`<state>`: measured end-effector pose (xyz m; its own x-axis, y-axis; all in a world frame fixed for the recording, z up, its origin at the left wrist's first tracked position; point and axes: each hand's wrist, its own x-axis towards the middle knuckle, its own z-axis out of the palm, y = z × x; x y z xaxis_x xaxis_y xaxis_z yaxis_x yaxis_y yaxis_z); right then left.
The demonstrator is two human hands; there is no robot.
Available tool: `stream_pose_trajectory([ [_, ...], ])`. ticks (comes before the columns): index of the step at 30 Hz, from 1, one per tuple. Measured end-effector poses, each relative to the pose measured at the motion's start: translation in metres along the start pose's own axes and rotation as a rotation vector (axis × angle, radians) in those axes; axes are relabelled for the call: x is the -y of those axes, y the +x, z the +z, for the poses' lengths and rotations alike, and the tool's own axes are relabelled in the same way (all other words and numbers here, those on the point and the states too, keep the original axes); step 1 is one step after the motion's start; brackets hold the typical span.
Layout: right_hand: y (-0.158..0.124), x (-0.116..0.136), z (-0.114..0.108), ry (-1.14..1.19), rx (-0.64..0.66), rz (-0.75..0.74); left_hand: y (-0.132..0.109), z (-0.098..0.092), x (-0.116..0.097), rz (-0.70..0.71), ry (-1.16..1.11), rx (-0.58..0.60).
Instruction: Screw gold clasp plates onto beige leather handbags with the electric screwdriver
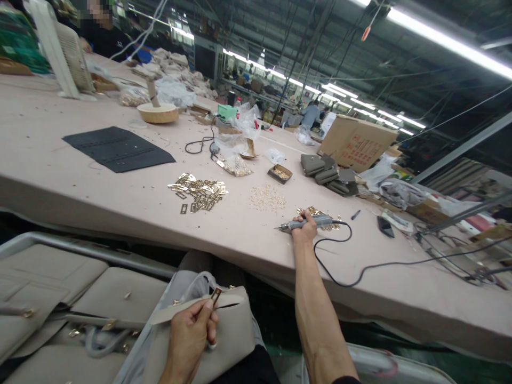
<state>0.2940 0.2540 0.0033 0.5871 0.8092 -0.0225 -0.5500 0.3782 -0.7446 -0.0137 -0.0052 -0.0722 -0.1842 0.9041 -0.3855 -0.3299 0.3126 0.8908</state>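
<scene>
A beige handbag [236, 333] rests on the lap, its flap lifted. My left hand [190, 330] is closed on the flap, with a small gold metal plate [216, 294] pinched at the fingertips. Out over the table, my right hand [306, 226] grips a grey electric screwdriver [288, 226], its tip pointing left and its black cord trailing right. Behind that hand lies a heap of gold parts [334, 226]. Scattered small gold pieces [267, 198] and a pile of rectangular metal plates [202, 193] lie further left on the table [240, 240].
More beige bags [116, 298] fill a cart at the lower left. A black sheet [118, 148], a white fan [66, 58], a small box of parts [280, 173], dark green pouches [328, 173] and a cardboard box [356, 143] stand on the table. People are in the background.
</scene>
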Motion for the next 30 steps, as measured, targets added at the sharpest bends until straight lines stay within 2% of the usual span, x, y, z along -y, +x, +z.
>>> stream_pose_trajectory([
  [6, -0.004, 0.006, 0.004, 0.073, -0.006, 0.012, 0.002, 0.003, -0.004, 0.004, -0.015, 0.0],
  [10, -0.026, 0.02, 0.008, 0.102, 0.016, 0.07, -0.002, 0.008, -0.013, -0.008, -0.036, 0.032],
  [13, -0.059, 0.029, 0.011, 0.127, 0.066, 0.123, -0.007, 0.012, -0.019, -0.001, -0.057, 0.072],
  [17, -0.122, 0.034, 0.02, 0.087, 0.257, 0.145, -0.008, 0.014, -0.02, -0.044, -0.099, 0.082],
  [23, -0.225, 0.02, 0.035, -0.059, 0.323, 0.202, -0.009, 0.016, -0.022, -0.078, -0.135, 0.089],
  [26, -0.253, 0.008, 0.04, -0.105, 0.369, 0.156, -0.009, 0.017, -0.025, -0.094, -0.168, 0.095],
  [30, -0.27, -0.005, 0.044, -0.169, 0.426, 0.083, -0.011, 0.019, -0.028, -0.116, -0.179, 0.074],
])
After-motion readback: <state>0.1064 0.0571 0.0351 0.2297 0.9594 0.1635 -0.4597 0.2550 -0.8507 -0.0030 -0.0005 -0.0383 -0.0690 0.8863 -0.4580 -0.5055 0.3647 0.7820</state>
